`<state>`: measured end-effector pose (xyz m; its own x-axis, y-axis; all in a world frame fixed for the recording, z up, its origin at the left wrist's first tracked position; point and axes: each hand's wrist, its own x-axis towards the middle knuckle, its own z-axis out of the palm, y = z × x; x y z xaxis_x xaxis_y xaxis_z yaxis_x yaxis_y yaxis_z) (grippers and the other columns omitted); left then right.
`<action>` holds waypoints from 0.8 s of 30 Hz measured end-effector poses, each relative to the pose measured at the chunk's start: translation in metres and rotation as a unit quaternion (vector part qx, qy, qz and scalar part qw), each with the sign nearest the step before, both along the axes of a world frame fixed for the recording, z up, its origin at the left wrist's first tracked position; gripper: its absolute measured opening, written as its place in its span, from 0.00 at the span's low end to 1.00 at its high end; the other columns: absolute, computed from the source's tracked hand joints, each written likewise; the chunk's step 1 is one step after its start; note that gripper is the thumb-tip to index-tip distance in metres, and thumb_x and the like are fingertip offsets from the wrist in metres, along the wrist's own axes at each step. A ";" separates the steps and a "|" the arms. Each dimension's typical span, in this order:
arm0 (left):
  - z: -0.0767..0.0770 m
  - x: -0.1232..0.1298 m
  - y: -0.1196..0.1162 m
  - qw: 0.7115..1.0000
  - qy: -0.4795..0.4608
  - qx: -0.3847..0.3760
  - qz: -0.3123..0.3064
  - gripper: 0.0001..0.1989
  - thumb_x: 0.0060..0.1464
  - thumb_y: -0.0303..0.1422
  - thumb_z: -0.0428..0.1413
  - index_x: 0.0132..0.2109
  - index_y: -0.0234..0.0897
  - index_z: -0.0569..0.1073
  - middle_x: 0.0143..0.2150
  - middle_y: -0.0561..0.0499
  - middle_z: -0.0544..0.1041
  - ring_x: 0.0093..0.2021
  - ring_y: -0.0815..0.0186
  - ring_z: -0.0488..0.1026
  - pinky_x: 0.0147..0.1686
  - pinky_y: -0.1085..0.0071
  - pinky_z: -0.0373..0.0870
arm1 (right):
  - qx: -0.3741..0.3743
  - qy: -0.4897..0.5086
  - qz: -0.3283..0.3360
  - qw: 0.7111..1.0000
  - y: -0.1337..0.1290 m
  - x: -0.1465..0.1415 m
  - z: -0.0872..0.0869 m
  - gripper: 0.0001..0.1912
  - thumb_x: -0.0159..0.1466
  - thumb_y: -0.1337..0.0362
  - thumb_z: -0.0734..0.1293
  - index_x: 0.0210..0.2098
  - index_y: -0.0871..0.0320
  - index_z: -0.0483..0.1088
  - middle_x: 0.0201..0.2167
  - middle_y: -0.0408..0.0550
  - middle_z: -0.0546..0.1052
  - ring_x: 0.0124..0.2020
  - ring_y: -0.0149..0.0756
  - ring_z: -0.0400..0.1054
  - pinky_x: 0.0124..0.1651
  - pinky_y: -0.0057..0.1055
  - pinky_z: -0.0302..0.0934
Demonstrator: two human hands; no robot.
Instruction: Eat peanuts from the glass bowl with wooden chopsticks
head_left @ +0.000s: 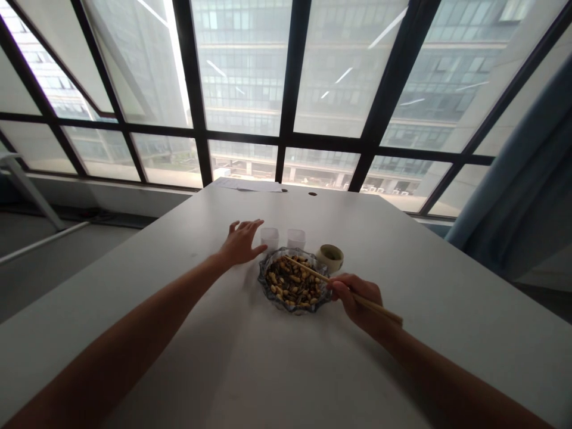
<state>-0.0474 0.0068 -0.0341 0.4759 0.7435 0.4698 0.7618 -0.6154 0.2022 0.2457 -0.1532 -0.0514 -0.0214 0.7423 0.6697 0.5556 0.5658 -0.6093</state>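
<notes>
A glass bowl with a scalloped rim (263,282) holds a mix of peanuts and dark seeds (292,283). My right hand (357,298) is closed around wooden chopsticks (379,309), whose tips reach over the mix toward the bowl's far side. My left hand (243,243) has its fingers spread, at the left of a clear plastic cup (269,238); whether it touches the cup I cannot tell. A second clear cup (296,239) stands to the right of the first. Behind the bowl's right rim is a small greenish round cup (330,257).
The white table (286,369) carries papers (250,185) at its far edge, near two dark round holes. Beyond are large windows with black frames. A blue curtain (513,179) hangs at the right, and a white metal frame (36,196) stands at the left.
</notes>
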 end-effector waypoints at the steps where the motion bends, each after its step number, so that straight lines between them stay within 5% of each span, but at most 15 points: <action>1: 0.002 0.004 0.005 1.000 0.008 -0.011 -0.003 0.37 0.54 0.42 0.59 0.67 0.38 0.58 0.66 0.37 0.67 0.66 0.48 0.63 0.67 0.45 0.45 | -0.004 0.017 -0.002 1.000 0.001 -0.001 -0.001 0.16 0.66 0.50 0.67 0.28 0.53 0.76 0.19 0.45 0.78 0.18 0.35 0.72 0.24 0.31 0.67; 6: 0.006 0.017 0.025 0.997 0.021 -0.067 -0.026 0.39 0.52 0.39 0.59 0.68 0.43 0.54 0.59 0.41 0.74 0.63 0.48 0.66 0.66 0.41 0.43 | -0.058 0.182 -0.007 0.982 0.009 -0.008 -0.003 0.20 0.65 0.46 0.67 0.27 0.55 0.73 0.19 0.46 0.78 0.16 0.33 0.68 0.20 0.30 0.64; 13: 0.006 0.011 0.024 0.991 0.032 0.024 -0.130 0.42 0.48 0.27 0.59 0.69 0.41 0.56 0.58 0.40 0.69 0.58 0.49 0.67 0.61 0.52 0.61 | -0.097 0.349 -0.031 0.931 0.020 -0.013 0.001 0.25 0.59 0.39 0.69 0.28 0.57 0.71 0.19 0.46 0.76 0.14 0.31 0.65 0.17 0.28 0.61; 19: 0.005 0.009 0.024 0.987 0.040 0.023 -0.151 0.41 0.50 0.28 0.59 0.69 0.38 0.54 0.57 0.39 0.67 0.57 0.50 0.67 0.58 0.53 0.66 | -0.048 0.302 -0.029 0.952 0.012 -0.012 0.013 0.23 0.61 0.42 0.69 0.28 0.57 0.72 0.19 0.46 0.77 0.14 0.31 0.66 0.18 0.29 0.61; 24: 0.005 0.014 0.021 0.986 0.031 0.007 -0.162 0.41 0.52 0.32 0.61 0.70 0.41 0.54 0.57 0.41 0.68 0.58 0.51 0.67 0.59 0.53 0.66 | 0.056 0.097 -0.006 0.994 0.016 -0.018 0.032 0.16 0.67 0.51 0.67 0.30 0.55 0.74 0.22 0.46 0.79 0.18 0.33 0.70 0.23 0.31 0.66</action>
<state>-0.0332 0.0277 -0.0286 0.7161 0.5408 0.4413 0.5349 -0.8313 0.1508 0.2277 -0.1375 -0.0192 0.1248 0.6628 0.7383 0.4409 0.6295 -0.6397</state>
